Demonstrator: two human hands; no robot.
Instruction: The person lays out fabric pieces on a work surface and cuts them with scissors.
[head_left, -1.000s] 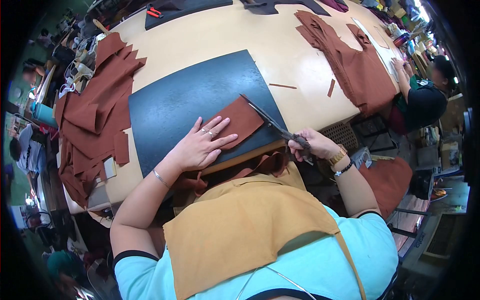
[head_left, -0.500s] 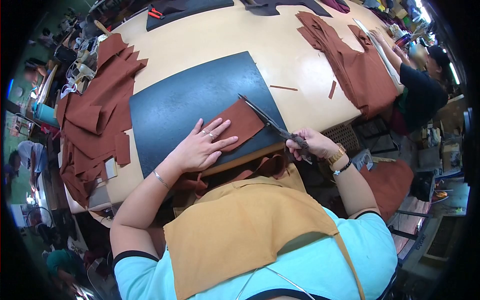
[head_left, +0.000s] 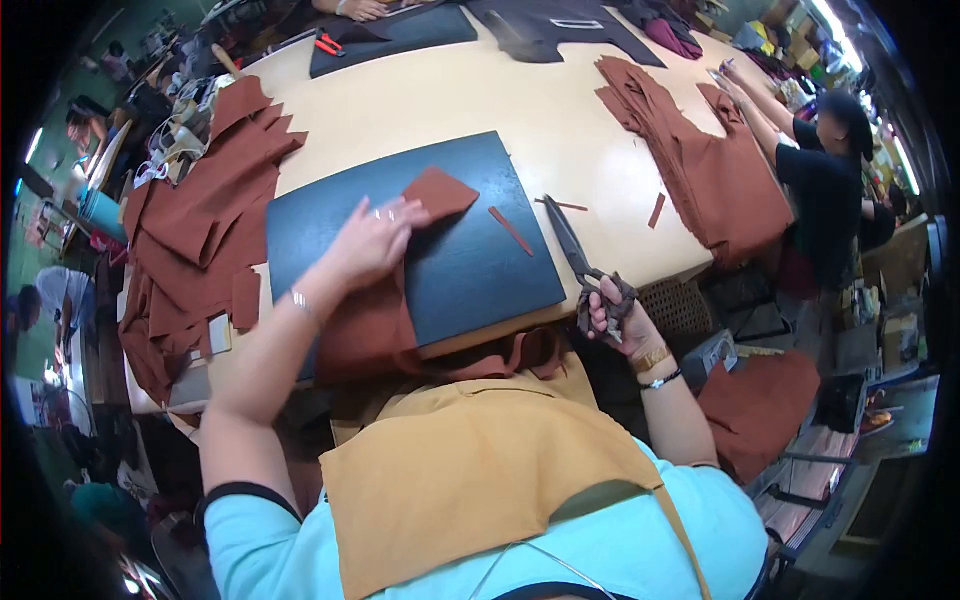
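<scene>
My left hand (head_left: 375,238) is closed on a reddish-brown piece of leather or cloth (head_left: 442,195), its fingers at the left end and slightly blurred. More of the same material (head_left: 368,335) lies under my wrist and hangs over the table's near edge. Beneath them is a dark cutting board (head_left: 470,285). A thin reddish-brown strip (head_left: 511,231) rests on the board, right of the piece. My right hand (head_left: 612,312) grips large scissors (head_left: 568,240) by their cloth-wrapped handles. Their blades point away from me, past the board's right edge and apart from the material.
Reddish-brown sheets (head_left: 205,210) pile at the left; another stack (head_left: 700,165) lies at the right. Two small strips (head_left: 656,210) are on the table. Red-handled pliers (head_left: 328,43) lie on a far dark board (head_left: 400,45). A co-worker (head_left: 835,180) stands at the right, another person's hand (head_left: 362,9) is at the far edge.
My left hand has gone from lying flat on the piece to gripping it, shifting it left and away. The scissors have left its edge, and a cut strip now lies on the board.
</scene>
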